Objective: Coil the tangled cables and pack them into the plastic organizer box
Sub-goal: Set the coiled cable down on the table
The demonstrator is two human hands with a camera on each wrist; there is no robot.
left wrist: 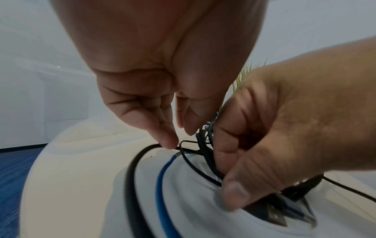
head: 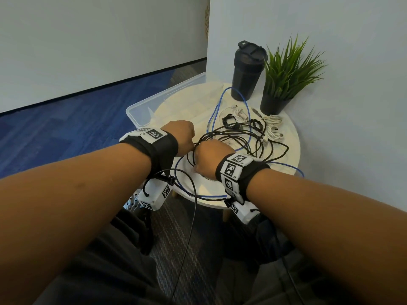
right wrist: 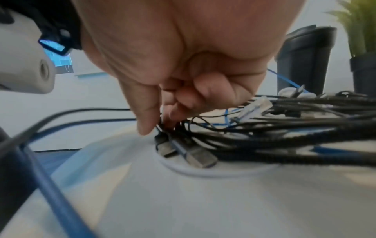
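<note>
A tangle of black cables (head: pixel 242 139) lies on the round white table (head: pixel 284 155), crossed by a long blue cable (head: pixel 214 111). My left hand (head: pixel 182 137) and right hand (head: pixel 209 155) meet at the tangle's near-left edge. In the left wrist view my left hand (left wrist: pixel 180 136) has curled fingers, and a fingertip and the thumb nip a thin black cable (left wrist: pixel 184 154). My right hand (right wrist: pixel 158 127) pinches a bunch of black cables just above two USB plugs (right wrist: pixel 201 156). The clear plastic box (head: pixel 141 111) stands at the table's far left, with the table's edge across it.
White cables (head: pixel 273 126) and small black coils (head: pixel 229 119) lie behind the tangle. A black tumbler (head: pixel 246 73) and a potted plant (head: pixel 284 80) stand at the back against the wall. Loops of cable hang over the table's near edge. Blue carpet lies to the left.
</note>
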